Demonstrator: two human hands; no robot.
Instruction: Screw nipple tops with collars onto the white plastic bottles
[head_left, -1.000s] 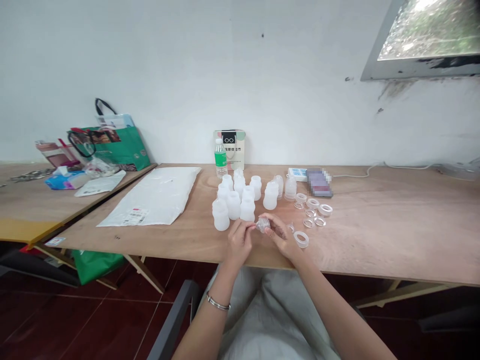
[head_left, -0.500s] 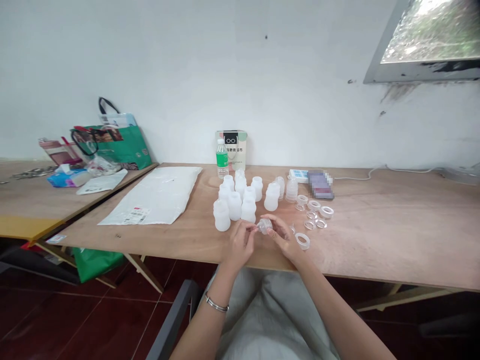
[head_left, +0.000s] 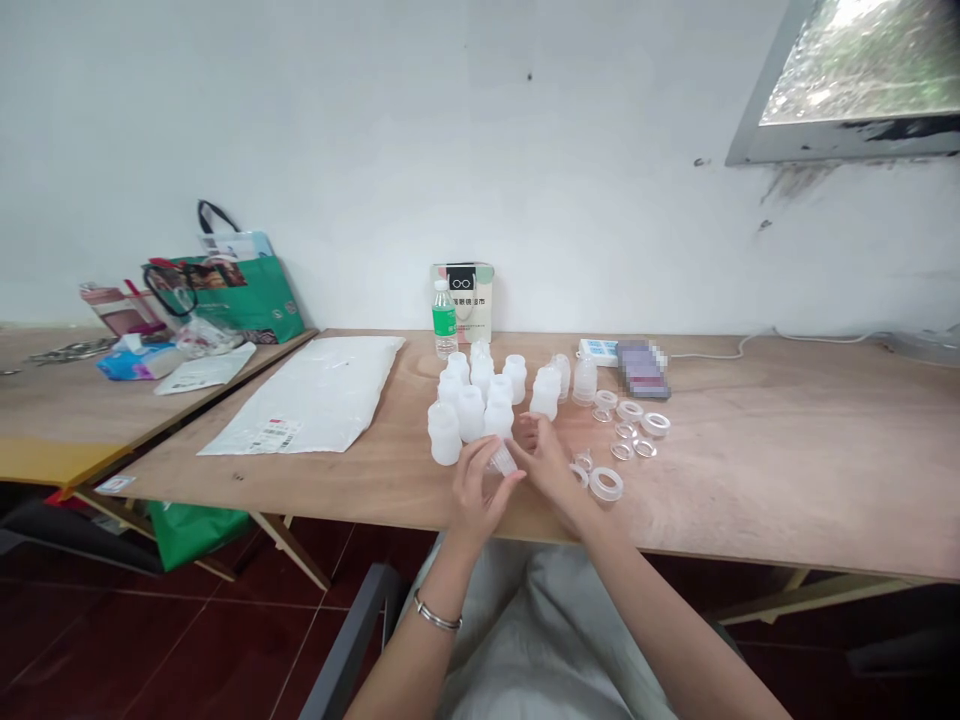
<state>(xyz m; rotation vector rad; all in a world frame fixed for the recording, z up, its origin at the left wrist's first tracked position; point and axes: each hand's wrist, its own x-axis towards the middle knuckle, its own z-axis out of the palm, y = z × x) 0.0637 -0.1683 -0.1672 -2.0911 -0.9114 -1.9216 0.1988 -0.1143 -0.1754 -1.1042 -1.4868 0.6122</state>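
Observation:
My left hand point(head_left: 476, 490) is closed around a small translucent ribbed bottle collar point(head_left: 502, 458), pinched between thumb and fingers and tilted above the table's front edge. My right hand point(head_left: 550, 465) is at its right side. Its thumb reaches the collar's rim and its other fingers are curled, with their undersides hidden. Just beyond the hands stand several frosted white bottles point(head_left: 444, 435) in a cluster. Clear domed caps point(head_left: 585, 380) stand to their right. A loose white ring point(head_left: 606, 485) lies beside my right wrist, near a small clear teat-like piece point(head_left: 583, 460).
More rings and clear discs point(head_left: 630, 411) lie to the right, before a phone point(head_left: 643, 370) and a small white box point(head_left: 598, 351). Behind the bottles stand a water bottle point(head_left: 445, 322) and a paper bag point(head_left: 480, 295). A white mailing bag point(head_left: 315, 390) lies left.
My left hand has turned and now wraps the collar, which has shifted left and tilted. My right hand has loosened its earlier hold around the piece and moved slightly left.

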